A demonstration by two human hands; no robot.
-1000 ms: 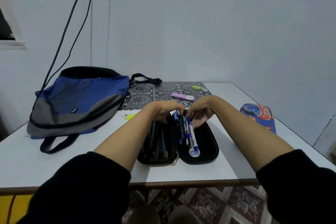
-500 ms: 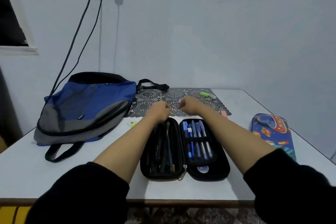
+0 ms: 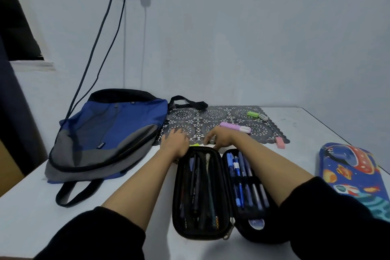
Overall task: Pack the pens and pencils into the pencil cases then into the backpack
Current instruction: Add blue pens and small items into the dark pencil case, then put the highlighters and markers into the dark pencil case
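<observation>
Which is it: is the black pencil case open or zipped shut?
Open: the black pencil case lies spread flat on the white table, and both halves show pens inside.

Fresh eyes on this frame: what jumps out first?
An open black pencil case, full of pens, lies front and centre, with the left hand and right hand at its far end. A blue backpack lies flat to its left; a rocket-print pencil case sits far right.
</observation>
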